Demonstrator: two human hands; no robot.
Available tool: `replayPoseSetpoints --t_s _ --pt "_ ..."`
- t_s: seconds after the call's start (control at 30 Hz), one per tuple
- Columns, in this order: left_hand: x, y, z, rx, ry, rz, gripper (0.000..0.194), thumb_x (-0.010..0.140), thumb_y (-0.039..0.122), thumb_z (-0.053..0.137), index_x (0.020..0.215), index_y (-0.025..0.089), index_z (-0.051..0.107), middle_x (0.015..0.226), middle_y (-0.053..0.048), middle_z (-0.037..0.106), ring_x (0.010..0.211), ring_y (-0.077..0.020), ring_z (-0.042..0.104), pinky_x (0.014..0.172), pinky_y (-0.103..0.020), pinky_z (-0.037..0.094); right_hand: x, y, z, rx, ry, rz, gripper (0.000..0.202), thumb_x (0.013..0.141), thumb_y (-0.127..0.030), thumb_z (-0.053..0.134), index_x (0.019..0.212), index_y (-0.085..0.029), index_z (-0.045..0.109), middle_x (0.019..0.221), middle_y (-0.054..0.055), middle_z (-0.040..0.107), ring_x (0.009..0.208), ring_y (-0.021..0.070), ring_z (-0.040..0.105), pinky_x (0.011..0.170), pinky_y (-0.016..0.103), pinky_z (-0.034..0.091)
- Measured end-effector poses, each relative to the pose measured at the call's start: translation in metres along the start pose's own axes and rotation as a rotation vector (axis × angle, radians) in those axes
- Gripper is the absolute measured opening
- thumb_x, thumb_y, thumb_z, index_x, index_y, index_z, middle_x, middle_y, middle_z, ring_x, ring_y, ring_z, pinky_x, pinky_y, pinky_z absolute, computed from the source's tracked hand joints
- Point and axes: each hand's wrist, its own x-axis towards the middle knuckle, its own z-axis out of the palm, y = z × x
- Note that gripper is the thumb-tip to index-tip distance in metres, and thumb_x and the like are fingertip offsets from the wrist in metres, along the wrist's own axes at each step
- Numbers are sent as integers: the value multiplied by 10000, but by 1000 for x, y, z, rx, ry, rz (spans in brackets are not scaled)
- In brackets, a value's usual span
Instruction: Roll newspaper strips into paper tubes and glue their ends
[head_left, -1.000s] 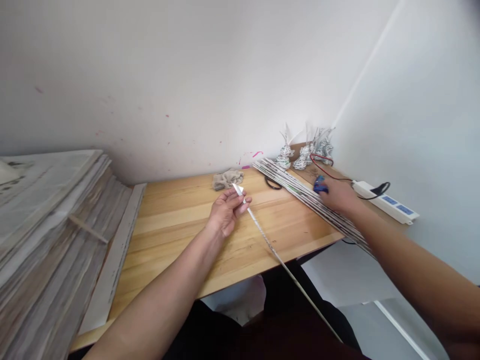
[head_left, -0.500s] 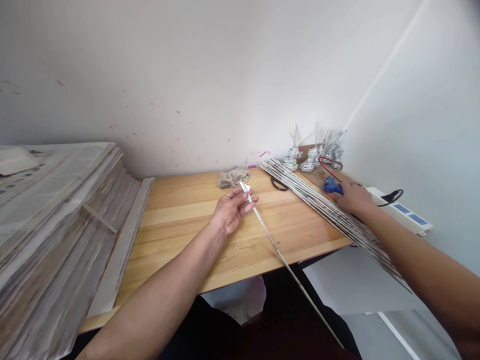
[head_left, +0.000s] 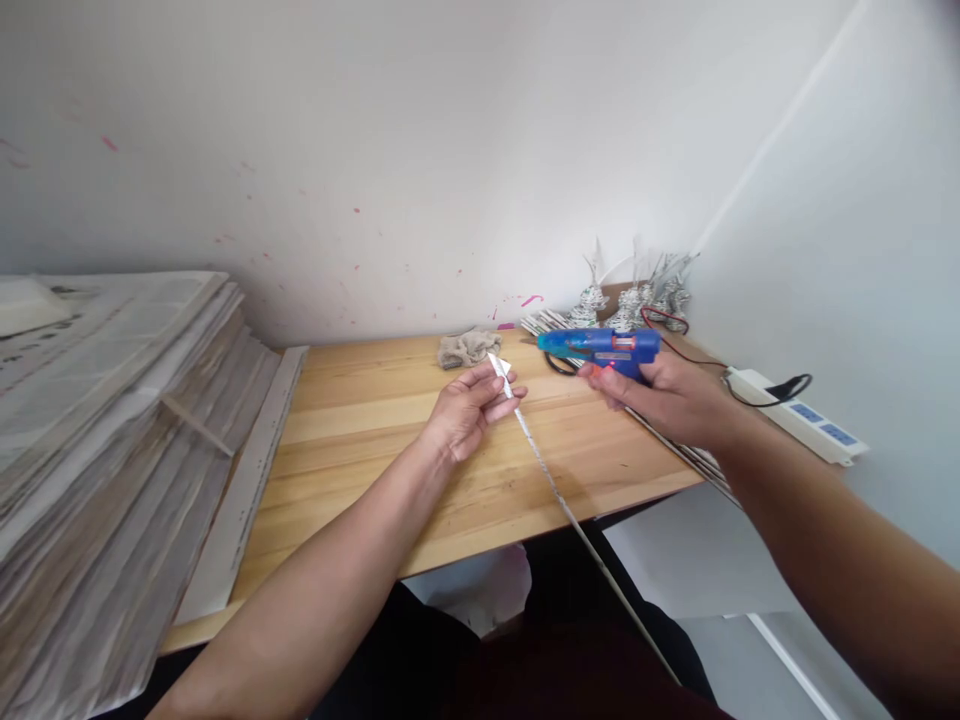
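Between the thumb and fingers of my left hand [head_left: 472, 410] is the top of a long thin rolled paper stick [head_left: 553, 485], with a small loose paper flap at its tip. The stick slants down to the right, past the table edge. My right hand [head_left: 675, 395] is closed round the handle of a blue glue gun [head_left: 600, 345]. Its nozzle points left, a short distance to the right of the stick's tip. The gun hangs above a bundle of paper sticks [head_left: 547, 322] and partly hides it, along with black-handled scissors [head_left: 559, 366].
A tall stack of newspapers [head_left: 142, 430] fills the left side. A crumpled grey cloth [head_left: 469, 348] lies near the wall. Woven paper figures [head_left: 589, 303] stand at the back right. A white power strip [head_left: 799, 412] with cords sits at the right.
My right hand has lifted the blue glue gun from the back right and brought it left, over the paper sticks. My left hand has barely moved and still holds the stick.
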Motion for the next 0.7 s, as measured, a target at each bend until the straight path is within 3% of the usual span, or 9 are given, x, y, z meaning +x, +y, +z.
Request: replayPoseSetpoints --t_s 0.2,0.4,0.7 --pt "-2 0 0 7 -22 11 163 822 48 656 972 110 667 981 -99 731 801 -200 747 791 -330 613 -3 -3 10 -41 -53 -4 399 926 -558 495 974 -211 686 691 8 611 643 165 577 580 269 443" --pt "-3 1 2 2 -24 25 184 816 37 657 982 116 658 975 -98 737 784 -195 747 798 -343 613 -4 -10 15 -153 -41 27 354 922 -522 497 790 -222 630 611 -8 591 579 162 554 544 274 405" --pt "-3 2 3 -11 -18 21 205 807 20 656 981 128 652 943 -94 741 770 -200 749 806 -355 614 -3 -14 20 -202 -27 -3 329 934 -503 463 786 -239 594 582 -14 560 549 169 522 539 289 389"
